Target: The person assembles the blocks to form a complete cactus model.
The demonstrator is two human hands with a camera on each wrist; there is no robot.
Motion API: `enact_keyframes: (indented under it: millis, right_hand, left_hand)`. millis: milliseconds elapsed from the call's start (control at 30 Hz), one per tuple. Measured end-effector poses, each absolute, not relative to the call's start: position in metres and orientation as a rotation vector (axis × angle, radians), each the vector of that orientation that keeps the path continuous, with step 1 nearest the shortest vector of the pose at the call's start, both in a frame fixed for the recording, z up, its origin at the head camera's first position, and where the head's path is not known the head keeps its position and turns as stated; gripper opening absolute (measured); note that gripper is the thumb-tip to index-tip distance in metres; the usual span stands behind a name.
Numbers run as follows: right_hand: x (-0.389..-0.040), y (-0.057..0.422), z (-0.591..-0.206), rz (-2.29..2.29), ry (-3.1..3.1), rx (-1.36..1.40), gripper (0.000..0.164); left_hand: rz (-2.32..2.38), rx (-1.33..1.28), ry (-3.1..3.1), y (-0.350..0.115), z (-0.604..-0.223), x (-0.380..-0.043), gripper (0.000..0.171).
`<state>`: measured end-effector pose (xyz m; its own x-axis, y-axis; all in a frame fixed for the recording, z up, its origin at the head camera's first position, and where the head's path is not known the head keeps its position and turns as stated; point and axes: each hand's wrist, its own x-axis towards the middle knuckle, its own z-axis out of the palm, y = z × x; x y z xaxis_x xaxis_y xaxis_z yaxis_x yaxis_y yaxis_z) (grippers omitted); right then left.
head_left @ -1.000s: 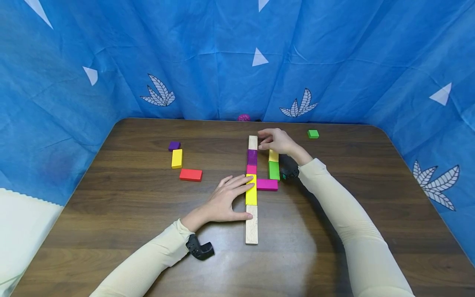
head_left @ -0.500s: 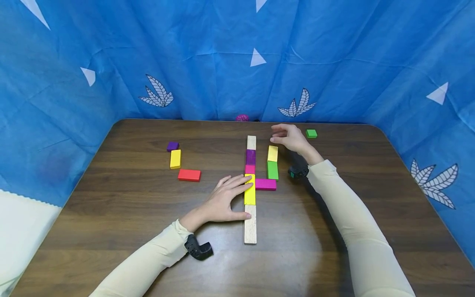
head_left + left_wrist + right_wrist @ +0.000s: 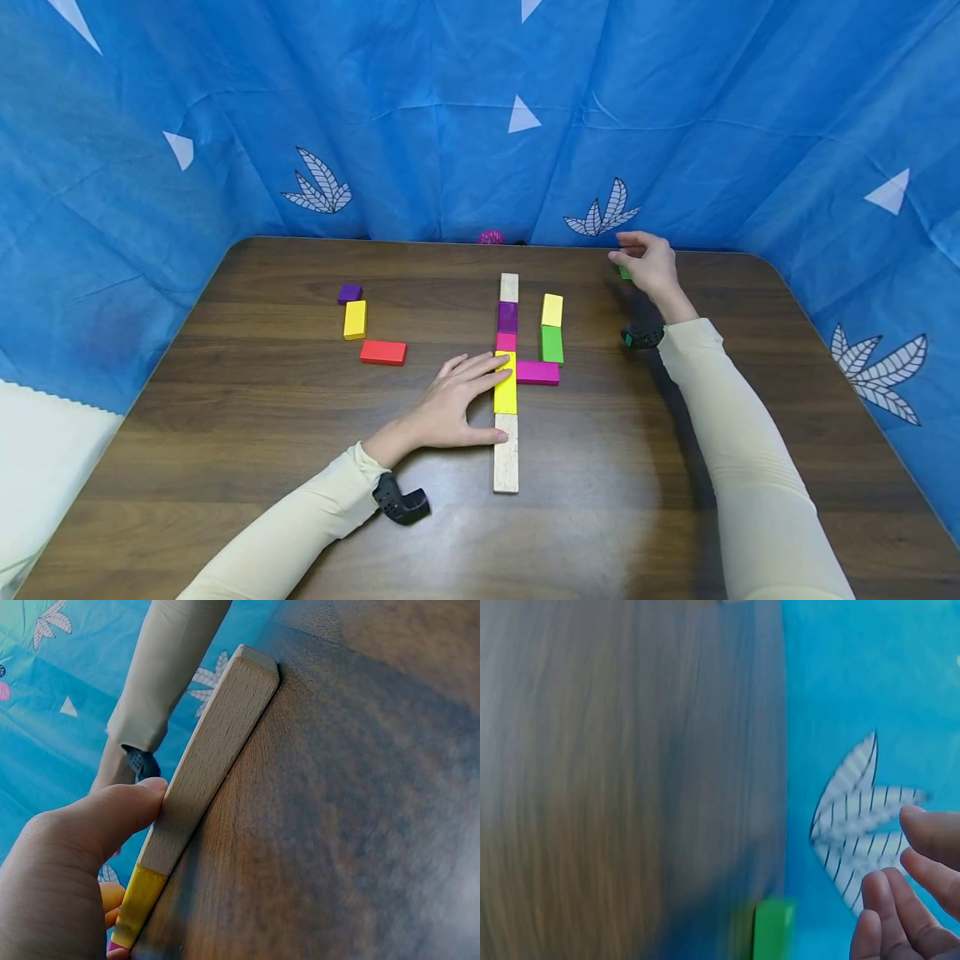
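Observation:
My left hand (image 3: 448, 406) rests with spread, straight fingers on a yellow block (image 3: 506, 398) in a long row of blocks. Its thumb touches the plain wood block (image 3: 506, 467) at the row's near end; the left wrist view shows the thumb against that wood block (image 3: 206, 750). Farther up the row lie a pink block (image 3: 506, 342), a purple block (image 3: 507, 317) and a short plain block (image 3: 509, 287). My right hand (image 3: 651, 265) hovers by a small green block (image 3: 626, 273), partly hidden behind it. In the right wrist view its fingers are apart from the green block (image 3: 774, 930).
Right of the row lie a magenta block (image 3: 537, 372), a green block (image 3: 551, 344) and a pale yellow block (image 3: 552, 310). On the left are a red block (image 3: 383, 352), a yellow block (image 3: 356, 320) and a purple block (image 3: 349, 293). A blue curtain (image 3: 420, 167) hangs behind the table.
My right hand has moved right, from beside the far end of the row to the small green block near the back edge. The left hand has stayed in place.

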<state>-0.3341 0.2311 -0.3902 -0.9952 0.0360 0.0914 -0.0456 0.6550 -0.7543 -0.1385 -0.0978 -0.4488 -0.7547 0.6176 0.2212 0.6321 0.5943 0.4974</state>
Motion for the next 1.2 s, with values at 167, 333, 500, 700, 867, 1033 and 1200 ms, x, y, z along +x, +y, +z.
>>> enact_keyframes:
  millis: [167,333,500,700,867,1033,1200]
  right_hand:
    - [-0.337,0.252,-0.395,1.269,-2.797,-0.131,0.05]
    - [-0.338,0.264,-0.401,1.274,-2.888,-0.191,0.056]
    - [-0.339,0.267,-0.406,1.268,-2.968,-0.222,0.061]
    - [-0.337,0.263,-0.409,1.251,-3.001,-0.28,0.067]
    - [-0.338,0.261,-0.411,1.234,-2.985,-0.335,0.069]
    - [-0.339,0.26,-0.413,1.229,-2.964,-0.371,0.066]
    - [-0.339,0.258,-0.414,1.236,-2.943,-0.395,0.061]
  left_hand:
    - [-0.888,-1.088,-2.791,-0.099,-0.449,-0.138,0.083]
    - [-0.886,-1.093,-2.778,-0.099,-0.451,-0.138,0.084]
    - [-0.885,-1.089,-2.783,-0.099,-0.451,-0.138,0.084]
    - [-0.896,-1.089,-2.79,-0.098,-0.45,-0.137,0.084]
    - [-0.885,-1.088,-2.79,-0.098,-0.45,-0.138,0.084]
    - [-0.883,-1.091,-2.788,-0.098,-0.449,-0.139,0.083]
    - [-0.882,-1.086,-2.791,-0.099,-0.45,-0.139,0.084]
